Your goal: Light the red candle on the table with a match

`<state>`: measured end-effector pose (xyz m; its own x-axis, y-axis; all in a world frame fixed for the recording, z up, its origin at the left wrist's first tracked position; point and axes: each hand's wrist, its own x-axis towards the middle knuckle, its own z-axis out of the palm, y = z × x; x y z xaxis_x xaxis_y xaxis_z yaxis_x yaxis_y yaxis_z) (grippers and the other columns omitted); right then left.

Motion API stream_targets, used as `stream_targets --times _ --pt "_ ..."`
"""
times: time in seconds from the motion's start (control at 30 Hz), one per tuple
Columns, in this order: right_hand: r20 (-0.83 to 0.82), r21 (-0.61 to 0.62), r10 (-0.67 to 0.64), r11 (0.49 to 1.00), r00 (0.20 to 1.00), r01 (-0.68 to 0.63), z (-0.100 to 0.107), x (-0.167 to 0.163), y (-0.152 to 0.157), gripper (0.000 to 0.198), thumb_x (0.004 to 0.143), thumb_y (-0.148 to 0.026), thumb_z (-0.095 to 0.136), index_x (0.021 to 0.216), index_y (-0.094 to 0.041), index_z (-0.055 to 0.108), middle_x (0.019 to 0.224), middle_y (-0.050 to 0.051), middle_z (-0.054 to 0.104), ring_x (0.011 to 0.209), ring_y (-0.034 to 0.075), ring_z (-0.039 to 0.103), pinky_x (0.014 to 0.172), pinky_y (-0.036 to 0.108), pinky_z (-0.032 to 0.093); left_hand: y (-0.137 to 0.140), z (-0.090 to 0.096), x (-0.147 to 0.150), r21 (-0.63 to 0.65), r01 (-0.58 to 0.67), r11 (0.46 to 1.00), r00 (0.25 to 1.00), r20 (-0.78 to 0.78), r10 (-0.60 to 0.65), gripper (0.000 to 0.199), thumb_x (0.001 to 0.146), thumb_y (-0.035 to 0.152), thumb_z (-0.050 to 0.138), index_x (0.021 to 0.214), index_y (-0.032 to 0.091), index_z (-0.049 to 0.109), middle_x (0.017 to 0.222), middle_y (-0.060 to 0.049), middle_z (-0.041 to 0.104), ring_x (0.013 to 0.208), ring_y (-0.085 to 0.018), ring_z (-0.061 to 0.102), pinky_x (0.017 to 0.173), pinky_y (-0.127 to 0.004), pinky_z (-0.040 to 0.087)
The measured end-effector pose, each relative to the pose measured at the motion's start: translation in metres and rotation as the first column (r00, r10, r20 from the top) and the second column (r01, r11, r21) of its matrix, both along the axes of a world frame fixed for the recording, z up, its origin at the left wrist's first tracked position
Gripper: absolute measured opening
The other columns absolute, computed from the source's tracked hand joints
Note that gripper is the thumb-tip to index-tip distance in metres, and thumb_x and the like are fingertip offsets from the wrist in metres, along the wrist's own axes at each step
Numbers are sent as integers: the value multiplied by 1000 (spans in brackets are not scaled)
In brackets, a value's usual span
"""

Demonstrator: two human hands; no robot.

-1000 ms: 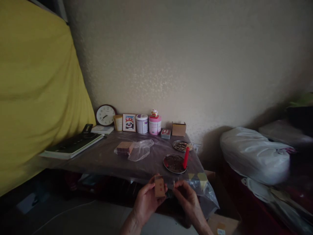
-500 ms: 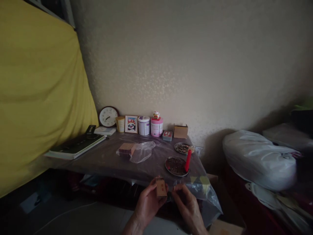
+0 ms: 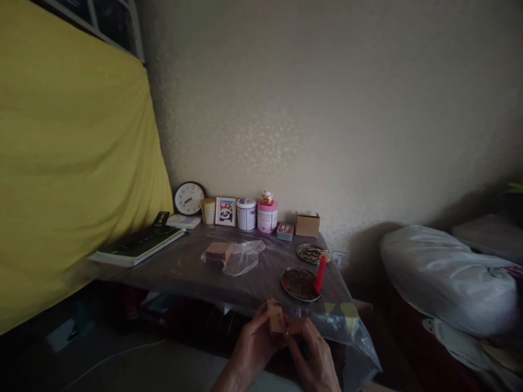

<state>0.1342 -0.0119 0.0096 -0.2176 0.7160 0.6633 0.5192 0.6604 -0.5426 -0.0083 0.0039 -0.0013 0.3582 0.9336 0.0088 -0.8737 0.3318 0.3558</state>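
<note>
My left hand (image 3: 254,343) grips a small brown matchbox (image 3: 276,317), tilted, near the front edge of the table. Close against its right side, my right hand (image 3: 309,348) has thumb and forefinger pinched on a matchstick (image 3: 286,331), of which only a tiny tip shows. Just beyond the hands, a red candle (image 3: 321,276) stands at the right rim of a round metal plate (image 3: 291,293) with dark residue. A second metal plate (image 3: 301,258) behind it bears several matchsticks.
Matchboxes in clear plastic wrap (image 3: 244,258) lie mid-table. Along the wall stand a clock (image 3: 190,198), a picture frame (image 3: 225,211), two tins and a cardboard box (image 3: 308,224). A dark book (image 3: 139,246) is at left; white bags (image 3: 445,277) are at right.
My right hand has moved left, bringing the matchstick up to the matchbox's side. The matchbox has tilted in my left hand. The whole view has shifted slightly.
</note>
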Motion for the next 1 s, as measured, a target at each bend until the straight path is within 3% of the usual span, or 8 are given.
stream_targets --times 0.6,1.0 --pt "20 -36 -6 999 1000 6 -6 3 4 15 89 -28 44 81 -22 55 80 3 63 75 14 61 69 22 50 -1 0 2 32 1 999 997 -71 1 10 79 25 57 84 18 62 83 -5 64 84 -20 59 77 -33 43" --pt "13 -42 -63 997 998 64 -7 5 4 16 88 -31 47 81 -22 58 78 3 64 72 15 62 67 22 50 4 -7 5 105 -149 983 952 -254 171 16 74 33 62 75 17 64 76 -4 62 75 -18 55 69 -31 40"
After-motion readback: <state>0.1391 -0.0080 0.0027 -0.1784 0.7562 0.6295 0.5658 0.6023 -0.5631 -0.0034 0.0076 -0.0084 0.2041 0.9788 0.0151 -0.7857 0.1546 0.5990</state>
